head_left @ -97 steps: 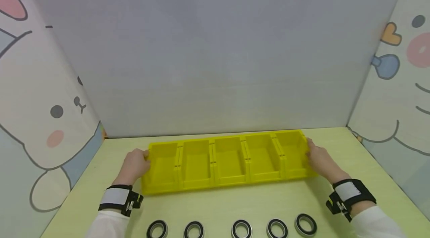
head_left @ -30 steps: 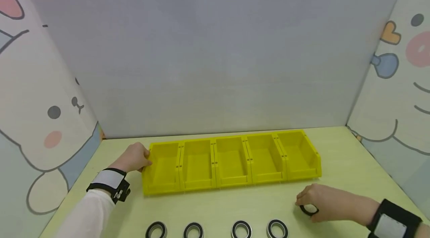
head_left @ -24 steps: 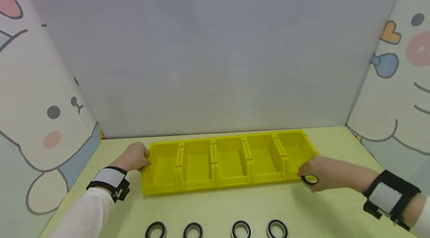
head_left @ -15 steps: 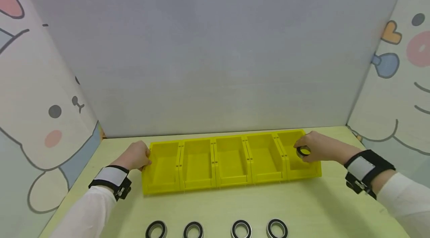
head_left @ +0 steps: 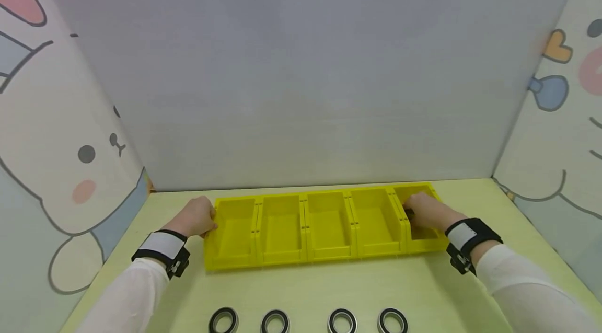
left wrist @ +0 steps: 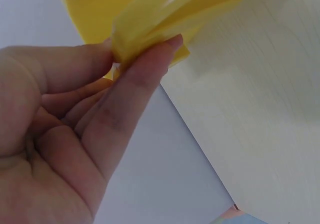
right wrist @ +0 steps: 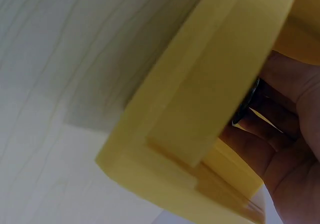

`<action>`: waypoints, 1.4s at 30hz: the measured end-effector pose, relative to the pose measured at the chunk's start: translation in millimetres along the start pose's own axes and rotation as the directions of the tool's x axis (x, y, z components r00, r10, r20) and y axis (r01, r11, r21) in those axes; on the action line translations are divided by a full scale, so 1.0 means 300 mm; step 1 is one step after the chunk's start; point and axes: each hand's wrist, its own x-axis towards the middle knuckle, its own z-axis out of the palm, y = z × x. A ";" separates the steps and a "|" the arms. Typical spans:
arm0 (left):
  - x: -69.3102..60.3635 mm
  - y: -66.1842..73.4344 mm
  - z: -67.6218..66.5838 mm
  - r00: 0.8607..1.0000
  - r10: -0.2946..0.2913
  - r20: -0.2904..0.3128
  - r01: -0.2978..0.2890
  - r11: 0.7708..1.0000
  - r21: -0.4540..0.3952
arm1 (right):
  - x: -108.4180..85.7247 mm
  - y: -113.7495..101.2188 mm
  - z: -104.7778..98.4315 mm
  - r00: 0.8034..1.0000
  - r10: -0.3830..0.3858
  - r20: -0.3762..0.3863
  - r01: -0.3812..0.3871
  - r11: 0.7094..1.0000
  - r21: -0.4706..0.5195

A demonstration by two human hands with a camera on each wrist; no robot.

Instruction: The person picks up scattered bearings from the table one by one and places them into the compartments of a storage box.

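A row of joined yellow bins (head_left: 329, 254) stands on the table. My left hand (head_left: 195, 216) pinches the rim at its left end; in the left wrist view thumb and finger (left wrist: 145, 69) press on the yellow wall from both sides. My right hand (head_left: 429, 211) is down inside the rightmost bin and holds a bearing (head_left: 409, 214), mostly hidden by the fingers. Only the dark edge of that bearing (right wrist: 246, 101) shows in the right wrist view, behind the bin's wall (right wrist: 195, 84). Several black-and-silver bearings (head_left: 342, 321) lie in a line near the table's front.
A pale wood-grain table (head_left: 301, 288) carries everything. Behind it rises a grey back wall (head_left: 320, 71). Side panels with cartoon drawings (head_left: 84, 113) bound the left and right.
My right hand let go of the bins' right end, picked up the rightmost bearing and carried it up into the rightmost bin. My left hand stayed on the left end.
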 end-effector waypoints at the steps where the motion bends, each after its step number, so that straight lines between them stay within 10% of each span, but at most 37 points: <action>1: 0.001 0.000 0.001 1.000 0.002 0.001 -0.002 1.000 -0.001 | 0.001 0.003 0.009 1.000 0.010 -0.006 -0.010 1.000 0.001; 19: -0.011 0.010 0.003 1.000 0.025 -0.013 -0.025 1.000 0.005 | -0.010 0.019 0.024 1.000 0.030 0.004 -0.030 1.000 -0.004; 24: -0.015 0.011 0.002 1.000 0.022 -0.009 -0.022 1.000 0.000 | -0.054 -0.025 -0.079 0.997 0.070 0.044 -0.070 0.997 -0.011; 33: -0.025 0.016 -0.003 1.000 0.012 -0.018 -0.011 1.000 0.005 | -0.210 -0.207 -0.301 0.990 -0.029 -0.136 0.031 0.999 0.015; 42: -0.020 0.019 -0.001 1.000 -0.002 -0.016 0.002 1.000 0.017 | -0.355 -0.358 -0.138 0.965 -0.170 -0.200 0.160 0.985 -0.067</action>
